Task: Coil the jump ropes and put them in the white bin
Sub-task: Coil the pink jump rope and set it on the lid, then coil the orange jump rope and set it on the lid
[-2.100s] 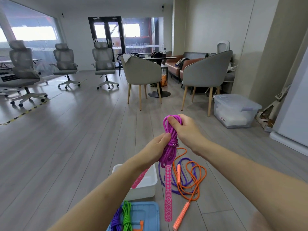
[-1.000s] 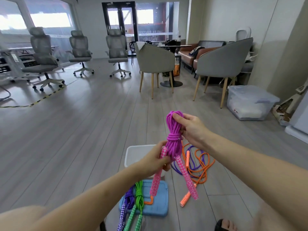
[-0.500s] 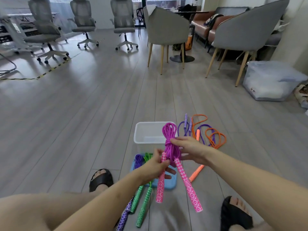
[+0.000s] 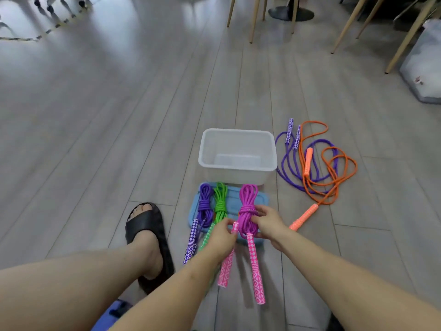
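Note:
The coiled magenta jump rope (image 4: 248, 206) with pink handles lies over the blue lid (image 4: 262, 199), just below the white bin (image 4: 237, 167). My right hand (image 4: 268, 222) grips its wrapped middle from the right. My left hand (image 4: 224, 232) pinches one pink handle near its top. Beside it on the lid lie a coiled purple rope (image 4: 205, 206) and a coiled green rope (image 4: 220, 201). To the right of the bin, a loose orange rope (image 4: 334, 180) and a loose purple rope (image 4: 290, 163) sprawl tangled on the floor.
My foot in a black slipper (image 4: 145, 230) stands left of the lid. Chair legs (image 4: 253, 17) and a table base (image 4: 291, 13) stand at the back. A lidded clear storage box (image 4: 422, 68) sits at the far right.
My hands have lowered the magenta coil from chest height down onto the blue lid beside the green coil. My view has tilted down to the floor.

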The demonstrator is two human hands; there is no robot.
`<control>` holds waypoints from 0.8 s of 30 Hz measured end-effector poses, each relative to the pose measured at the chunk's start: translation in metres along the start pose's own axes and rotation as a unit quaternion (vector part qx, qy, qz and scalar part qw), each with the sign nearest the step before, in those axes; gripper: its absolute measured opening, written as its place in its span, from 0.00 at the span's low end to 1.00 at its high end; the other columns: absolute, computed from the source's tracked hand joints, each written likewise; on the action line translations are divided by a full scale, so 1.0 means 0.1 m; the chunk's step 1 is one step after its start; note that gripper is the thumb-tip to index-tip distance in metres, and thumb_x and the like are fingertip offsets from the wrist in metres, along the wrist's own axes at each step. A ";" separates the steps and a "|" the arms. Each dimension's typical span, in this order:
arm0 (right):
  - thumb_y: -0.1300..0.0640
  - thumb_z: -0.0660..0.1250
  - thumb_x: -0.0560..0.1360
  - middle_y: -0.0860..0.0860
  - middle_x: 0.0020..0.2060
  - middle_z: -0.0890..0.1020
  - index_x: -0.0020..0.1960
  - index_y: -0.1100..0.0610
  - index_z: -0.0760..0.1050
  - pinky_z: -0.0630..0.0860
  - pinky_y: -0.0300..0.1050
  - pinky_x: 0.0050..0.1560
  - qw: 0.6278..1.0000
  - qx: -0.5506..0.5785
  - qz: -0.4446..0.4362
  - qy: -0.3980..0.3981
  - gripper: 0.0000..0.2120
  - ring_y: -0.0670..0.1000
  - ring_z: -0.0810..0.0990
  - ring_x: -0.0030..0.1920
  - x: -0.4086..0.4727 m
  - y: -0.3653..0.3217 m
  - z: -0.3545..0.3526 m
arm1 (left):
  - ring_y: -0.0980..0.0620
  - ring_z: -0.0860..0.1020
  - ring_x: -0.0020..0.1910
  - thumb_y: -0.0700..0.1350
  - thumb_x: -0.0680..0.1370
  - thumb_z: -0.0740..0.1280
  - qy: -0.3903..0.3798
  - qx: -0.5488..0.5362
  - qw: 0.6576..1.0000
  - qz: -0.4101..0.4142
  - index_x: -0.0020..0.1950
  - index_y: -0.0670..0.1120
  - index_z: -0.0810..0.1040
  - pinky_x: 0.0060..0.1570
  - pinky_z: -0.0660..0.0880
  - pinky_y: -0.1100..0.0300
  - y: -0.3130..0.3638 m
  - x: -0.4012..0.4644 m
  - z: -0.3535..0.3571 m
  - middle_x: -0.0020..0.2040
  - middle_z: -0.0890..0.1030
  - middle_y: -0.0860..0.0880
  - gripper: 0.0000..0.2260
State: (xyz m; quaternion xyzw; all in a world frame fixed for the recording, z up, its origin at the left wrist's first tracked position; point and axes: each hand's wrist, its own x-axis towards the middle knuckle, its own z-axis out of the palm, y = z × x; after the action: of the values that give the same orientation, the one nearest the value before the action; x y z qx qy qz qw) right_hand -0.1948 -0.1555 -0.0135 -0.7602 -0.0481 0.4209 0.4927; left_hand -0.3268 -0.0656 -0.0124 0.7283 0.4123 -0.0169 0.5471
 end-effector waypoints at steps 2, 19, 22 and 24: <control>0.72 0.64 0.79 0.59 0.53 0.85 0.63 0.60 0.79 0.82 0.67 0.55 1.000 -0.007 0.005 0.008 0.16 0.62 0.86 0.52 0.19 0.09 0.07 | 0.52 0.78 0.38 0.42 0.81 0.67 0.024 0.039 0.999 0.002 0.59 0.48 0.80 0.34 0.70 0.60 -0.07 0.10 0.01 0.41 0.81 0.50 0.08; 0.65 0.67 0.78 0.55 0.51 0.85 0.62 0.58 0.81 0.74 0.40 0.55 0.973 -0.213 -0.072 0.048 0.14 0.53 0.82 0.52 0.53 0.33 -0.08 | 0.44 0.81 0.59 0.32 0.78 0.62 0.031 0.136 0.990 0.009 0.63 0.41 0.81 0.57 0.73 0.59 -0.09 0.35 0.18 0.59 0.84 0.43 0.16; 0.63 0.66 0.78 0.51 0.43 0.82 0.55 0.54 0.82 0.73 0.40 0.47 0.971 -0.199 -0.073 0.109 0.10 0.52 0.80 0.44 0.52 0.37 -0.42 | 0.42 0.81 0.56 0.34 0.77 0.62 0.056 0.147 0.987 0.026 0.60 0.41 0.82 0.57 0.75 0.54 0.00 0.43 0.27 0.57 0.84 0.42 0.14; 0.63 0.67 0.78 0.50 0.43 0.81 0.56 0.57 0.83 0.70 0.41 0.46 0.966 -0.201 -0.073 0.144 0.09 0.52 0.80 0.46 0.56 0.43 -0.68 | 0.42 0.81 0.56 0.35 0.77 0.63 0.067 0.160 0.984 0.043 0.58 0.43 0.82 0.57 0.76 0.52 0.07 0.54 0.35 0.56 0.83 0.42 0.13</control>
State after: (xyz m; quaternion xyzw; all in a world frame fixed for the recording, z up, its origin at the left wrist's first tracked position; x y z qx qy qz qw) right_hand -0.1268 -0.1984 -0.0695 -0.8904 -0.1157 0.2519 0.3612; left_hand -0.2718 -0.0631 -0.0463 0.8233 0.4081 -0.0102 0.3945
